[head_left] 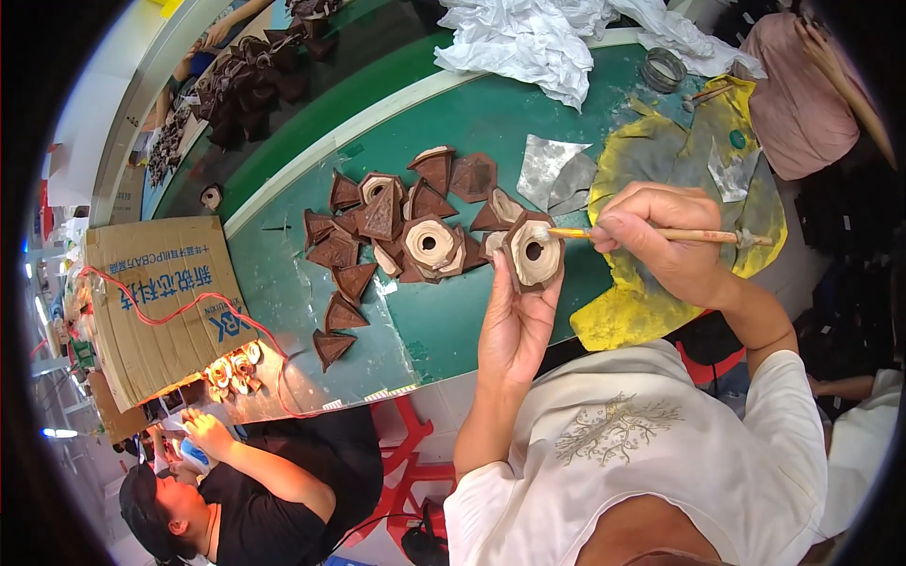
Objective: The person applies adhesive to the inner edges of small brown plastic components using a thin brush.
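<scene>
My left hand [514, 335] holds up a brown hexagonal piece [535, 273] by its lower edge, fingers wrapped round it. Its cream inner face, with a round dark hole in the middle, is turned upward. In my right hand [661, 231] a thin wooden paintbrush [698, 235] is pinched, its tip touching the upper right of that cream face. Just left of the held piece, a similar hexagonal piece [416, 237] lies cream side up at the edge of a loose pile of brown pieces [382, 215]. Several wedge-shaped brown pieces [347, 312] trail toward the table's near side.
A grey-stained yellow sheet [618, 316] covers the green table's [444, 330] right end. Beyond it stand a jar [662, 71] and crumpled white sheeting [514, 42]. A cardboard box [160, 311] with a red wire [193, 300] stands left, near a co-worker [264, 491]. More pieces lie on the far belt [311, 123].
</scene>
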The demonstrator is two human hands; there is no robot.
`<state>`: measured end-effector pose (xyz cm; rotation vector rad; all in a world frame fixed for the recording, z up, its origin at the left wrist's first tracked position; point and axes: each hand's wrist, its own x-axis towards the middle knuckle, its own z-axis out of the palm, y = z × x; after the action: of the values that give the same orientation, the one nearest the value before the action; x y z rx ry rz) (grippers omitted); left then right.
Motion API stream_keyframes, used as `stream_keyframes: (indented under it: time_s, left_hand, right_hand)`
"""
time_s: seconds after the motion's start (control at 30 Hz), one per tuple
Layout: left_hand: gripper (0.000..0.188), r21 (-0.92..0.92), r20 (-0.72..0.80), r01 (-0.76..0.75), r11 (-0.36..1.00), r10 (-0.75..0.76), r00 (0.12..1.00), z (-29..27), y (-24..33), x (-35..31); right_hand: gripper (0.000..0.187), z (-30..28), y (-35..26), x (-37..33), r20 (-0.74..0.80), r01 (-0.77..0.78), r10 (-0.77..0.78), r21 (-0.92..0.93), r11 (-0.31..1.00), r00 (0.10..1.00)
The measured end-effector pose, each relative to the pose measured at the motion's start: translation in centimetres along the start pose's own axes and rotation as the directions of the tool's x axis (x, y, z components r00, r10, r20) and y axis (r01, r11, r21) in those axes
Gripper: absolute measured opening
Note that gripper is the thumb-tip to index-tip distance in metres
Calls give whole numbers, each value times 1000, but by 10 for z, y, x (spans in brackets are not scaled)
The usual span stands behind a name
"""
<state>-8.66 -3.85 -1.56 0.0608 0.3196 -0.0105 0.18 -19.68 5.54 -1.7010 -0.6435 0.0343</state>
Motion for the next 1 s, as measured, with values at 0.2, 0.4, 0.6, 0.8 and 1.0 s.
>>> stream_keyframes:
  time_s: [0.2,0.4,0.6,0.8,1.0]
  left_hand:
    - [41,-89,20,29,996,-27,999,-7,6,-3]
    - [42,-63,-3,9,998,-9,1000,-9,6,-2]
    - [40,-66,37,18,998,-15,999,-11,3,1]
    - [40,-58,121,29,998,-22,992,-20,5,0]
    - [41,-38,69,37,999,-34,997,-17,1,1]
  right_hand:
    - [15,2,0,2,29,47,-44,-124,991,999]
    - [12,3,-3,2,9,142,-143,-210,967,990]
    - [2,9,-8,1,118,288,-268,-216,933,956]
    - [4,8,-14,2,204,357,-329,-116,927,922]
    - [8,11,-5,1,168,434,-406,-203,878,898]
